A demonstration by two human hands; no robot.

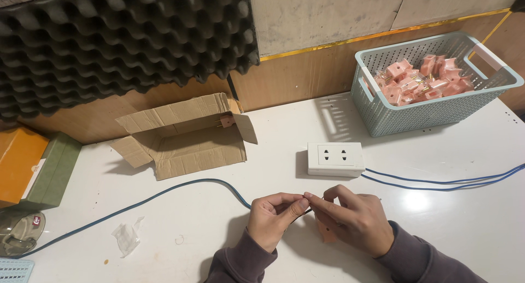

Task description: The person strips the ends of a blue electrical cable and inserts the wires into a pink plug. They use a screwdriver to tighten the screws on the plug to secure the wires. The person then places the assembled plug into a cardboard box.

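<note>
Pink plug adapter (328, 232) pinched low centre between left hand (273, 217) and right hand (353, 220), fingertips closed on it above white desk (219, 228), near socket box (335, 159) for reach.

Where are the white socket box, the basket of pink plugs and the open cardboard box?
white socket box (335, 158): head view, its top face.
basket (415, 116): head view, its front wall.
cardboard box (199, 151): head view, its inner floor.

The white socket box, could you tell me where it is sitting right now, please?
The white socket box sits mid-table in the head view, just beyond both hands, between the open cardboard box on the left and the blue basket on the right.
</note>
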